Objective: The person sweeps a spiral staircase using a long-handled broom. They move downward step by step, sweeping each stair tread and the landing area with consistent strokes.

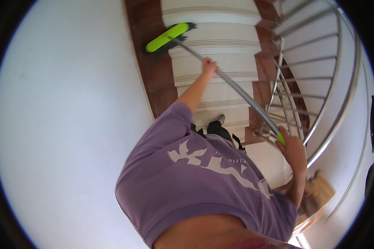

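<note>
A push broom crosses the view diagonally, its lime-green head (167,37) at the upper left and its grey pole (246,96) slanting down to the right. Dark bristles, partly blurred, lie over the reddish-brown side strip and the left edge of the pale stair treads (215,63). My left hand (209,66) is wrapped around the pole partway along it, nearer the head. Lower right, my right hand (290,149) grips the green end of the pole (280,139), close beside the metal railing.
A white wall (68,124) runs along the left of the stairs. On the right curves a stainless-steel railing (336,74) with several bars. One shoe (220,118) shows on a tread below my body. A brown wooden object (319,190), unclear in kind, stands at the lower right.
</note>
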`<state>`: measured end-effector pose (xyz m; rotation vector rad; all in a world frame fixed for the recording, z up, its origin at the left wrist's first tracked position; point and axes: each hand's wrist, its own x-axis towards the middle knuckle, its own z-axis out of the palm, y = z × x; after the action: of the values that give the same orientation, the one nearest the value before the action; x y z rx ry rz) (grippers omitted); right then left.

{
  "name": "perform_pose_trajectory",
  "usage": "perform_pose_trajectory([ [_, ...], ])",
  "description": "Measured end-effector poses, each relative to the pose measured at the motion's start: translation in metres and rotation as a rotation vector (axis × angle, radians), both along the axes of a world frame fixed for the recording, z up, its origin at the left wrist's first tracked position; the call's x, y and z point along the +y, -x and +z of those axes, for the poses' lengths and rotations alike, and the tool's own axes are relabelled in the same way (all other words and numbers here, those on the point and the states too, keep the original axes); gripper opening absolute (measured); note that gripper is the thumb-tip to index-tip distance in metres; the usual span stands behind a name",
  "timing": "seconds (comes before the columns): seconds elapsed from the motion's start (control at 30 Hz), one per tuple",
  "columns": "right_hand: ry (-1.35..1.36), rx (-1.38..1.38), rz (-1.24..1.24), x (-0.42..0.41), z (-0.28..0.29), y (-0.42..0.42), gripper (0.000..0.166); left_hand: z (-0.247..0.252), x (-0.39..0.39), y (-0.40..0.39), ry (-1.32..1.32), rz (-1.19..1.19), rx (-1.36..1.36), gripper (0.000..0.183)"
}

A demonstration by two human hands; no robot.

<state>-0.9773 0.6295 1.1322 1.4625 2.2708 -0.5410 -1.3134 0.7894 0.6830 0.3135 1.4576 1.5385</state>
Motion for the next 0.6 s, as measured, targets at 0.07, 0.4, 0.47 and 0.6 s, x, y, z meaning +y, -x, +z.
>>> perform_pose_trajectory([
  [0.07,0.142,0.012,0.041,-0.023,-0.010,0.020,0.069,0.001,-0.034,0.028,-0.052,-0.107,-0.165,0.025],
  [0.4,0.808,0.661,-0.511,-0.067,-0.023,0.003,0.077,0.027,-0.066,0.037,0.018,-0.086,-0.014,0.020],
  [0.47,1.025,0.878,-0.677,-0.065,-0.026,-0.038,0.073,0.026,-0.060,0.015,-0.018,-0.040,-0.024,0.019],
  [0.6,1.043,0.971,-0.824,-0.070,-0.046,-0.141,0.071,0.014,-0.047,-0.083,-0.050,-0.008,-0.005,0.019],
])
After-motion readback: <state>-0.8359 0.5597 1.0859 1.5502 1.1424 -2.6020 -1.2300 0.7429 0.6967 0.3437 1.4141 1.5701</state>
